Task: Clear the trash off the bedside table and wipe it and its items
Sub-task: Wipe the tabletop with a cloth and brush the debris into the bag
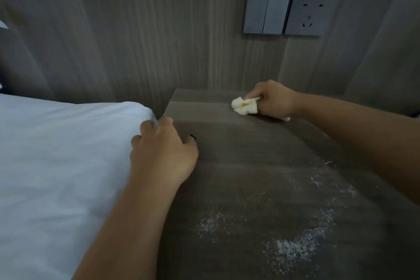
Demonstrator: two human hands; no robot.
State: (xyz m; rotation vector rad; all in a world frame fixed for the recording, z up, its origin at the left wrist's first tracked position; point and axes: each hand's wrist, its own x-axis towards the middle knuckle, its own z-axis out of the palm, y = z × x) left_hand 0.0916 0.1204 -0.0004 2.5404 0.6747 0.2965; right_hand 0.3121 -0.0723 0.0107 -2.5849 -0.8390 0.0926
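Note:
The dark wood-grain bedside table [250,154] fills the lower right. My right hand [275,100] grips a crumpled pale yellow cloth [244,105] and holds it down on the table's far part, near the wall. My left hand [162,150] rests at the table's left edge beside the bed, fingers loosely curled, a small dark item [192,136] just at its fingertips; whether it holds that item is unclear. White powdery specks [288,245] lie scattered over the near part of the tabletop.
A bed with a white sheet [56,166] borders the table on the left. Behind stands a wood-panelled wall with a grey double switch [268,8] and a socket [311,12] above the table's right side.

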